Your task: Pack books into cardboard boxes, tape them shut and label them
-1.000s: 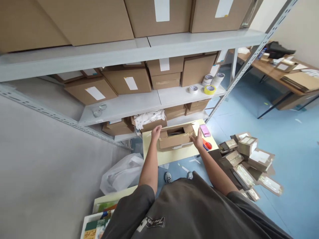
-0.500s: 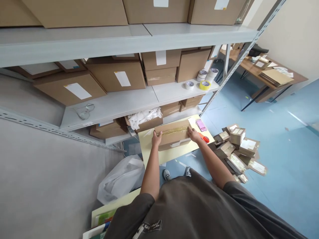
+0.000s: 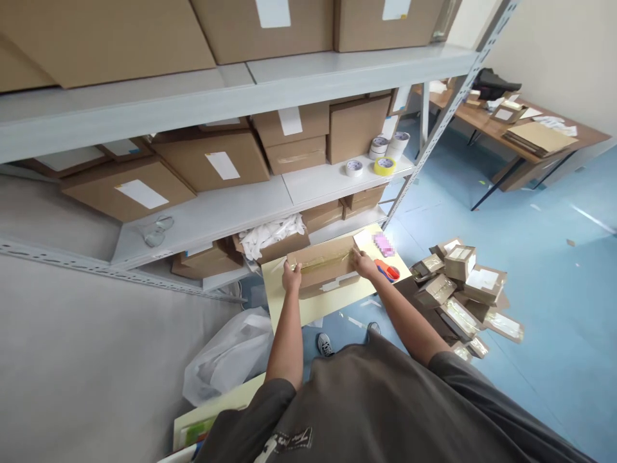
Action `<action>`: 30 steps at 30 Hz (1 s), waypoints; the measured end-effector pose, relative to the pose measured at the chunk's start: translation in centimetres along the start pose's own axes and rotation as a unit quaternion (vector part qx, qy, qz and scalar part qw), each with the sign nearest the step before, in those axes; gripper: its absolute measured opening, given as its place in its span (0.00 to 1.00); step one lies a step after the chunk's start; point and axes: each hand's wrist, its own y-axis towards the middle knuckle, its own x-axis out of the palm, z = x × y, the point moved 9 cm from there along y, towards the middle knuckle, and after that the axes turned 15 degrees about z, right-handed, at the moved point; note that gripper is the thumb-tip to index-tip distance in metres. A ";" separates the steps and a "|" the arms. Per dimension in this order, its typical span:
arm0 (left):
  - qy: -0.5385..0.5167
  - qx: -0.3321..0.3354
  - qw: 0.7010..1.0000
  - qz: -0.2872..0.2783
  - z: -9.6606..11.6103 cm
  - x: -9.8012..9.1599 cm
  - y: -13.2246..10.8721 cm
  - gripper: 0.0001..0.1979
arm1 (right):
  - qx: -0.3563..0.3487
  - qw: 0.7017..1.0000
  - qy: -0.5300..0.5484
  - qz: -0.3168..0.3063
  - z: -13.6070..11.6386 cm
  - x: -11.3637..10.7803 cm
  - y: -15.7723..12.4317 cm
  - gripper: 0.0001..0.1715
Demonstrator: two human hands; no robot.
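Note:
A long cardboard box [image 3: 324, 278] lies on the pale yellow tabletop [image 3: 276, 297], with shiny clear tape along its top seam and a white label on its near side. My left hand [image 3: 292, 278] grips the box's left end, the thumb up near the seam. At the opposite end my right hand [image 3: 365, 264] is closed on the right top corner. Just right of that hand lies an orange, red and blue object [image 3: 388, 271] whose kind I cannot make out. Behind it sits a blurred pink item [image 3: 384, 244].
A metal shelf rack [image 3: 270, 193] with boxes stands ahead, holding tape rolls [image 3: 384, 166] and clear glasses [image 3: 158, 231]. A heap of small taped boxes [image 3: 463, 283] lies on the floor at right. A white plastic bag [image 3: 231, 354] is at lower left. A wooden desk [image 3: 540, 135] stands far right.
My view has shifted slightly, so the box and both hands appear a little further left and lower. Both hands keep their hold on the box. A dark line now shows along its taped seam.

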 end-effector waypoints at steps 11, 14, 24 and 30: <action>0.008 0.046 0.999 0.028 0.1 -0.6 0.0 0.27 | 0.051 0.987 0.064 0.137 15.5 -7.9 -2.1 0.40; 0.022 0.046 0.998 0.031 0.5 -0.1 -0.5 0.26 | 0.087 0.987 0.072 0.115 20.1 -7.3 -2.7 0.37; 0.119 0.017 0.991 0.067 3.1 1.2 -3.1 0.32 | 0.115 0.987 0.032 -0.108 23.3 -0.4 -4.3 0.15; 0.127 0.015 0.989 0.076 2.8 1.1 -3.1 0.34 | 0.185 0.959 0.013 -0.212 23.2 5.7 -6.3 0.24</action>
